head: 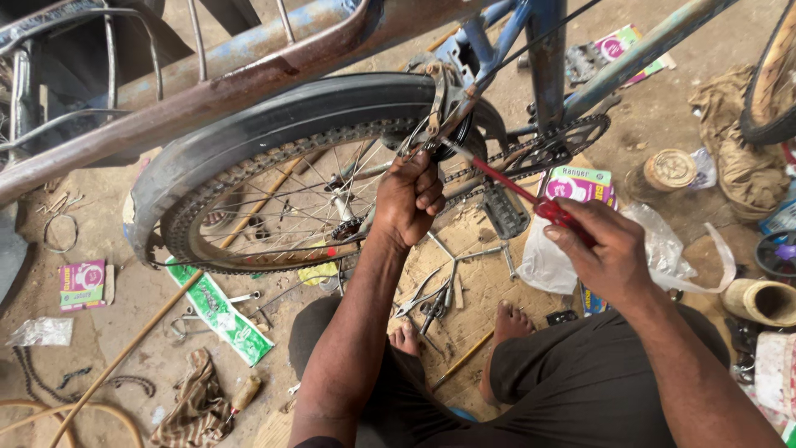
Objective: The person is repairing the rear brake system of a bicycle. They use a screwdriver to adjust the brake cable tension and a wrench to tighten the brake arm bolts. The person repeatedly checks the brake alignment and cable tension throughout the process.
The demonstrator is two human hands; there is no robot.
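My left hand point(408, 199) grips the brake parts at the rim of a bicycle's rear wheel point(274, 178), just under the black mudguard point(249, 124). My right hand point(601, 249) holds a red-handled screwdriver point(531, 195), whose tip points up-left into the brake point(435, 116) beside my left fingers. The blue frame point(547, 58), the chain and the chainring point(551, 149) lie just behind the screwdriver. I squat with bare feet on the ground below the wheel.
Pliers and spanners point(435, 299) lie on a board by my feet. Boxes, a plastic bag point(547, 261), rags point(738, 141), a green packet point(220, 311), a loose chain point(50, 386) and tins litter the dirt floor. A rusty frame tube point(207, 91) crosses overhead. Another wheel point(771, 75) stands at right.
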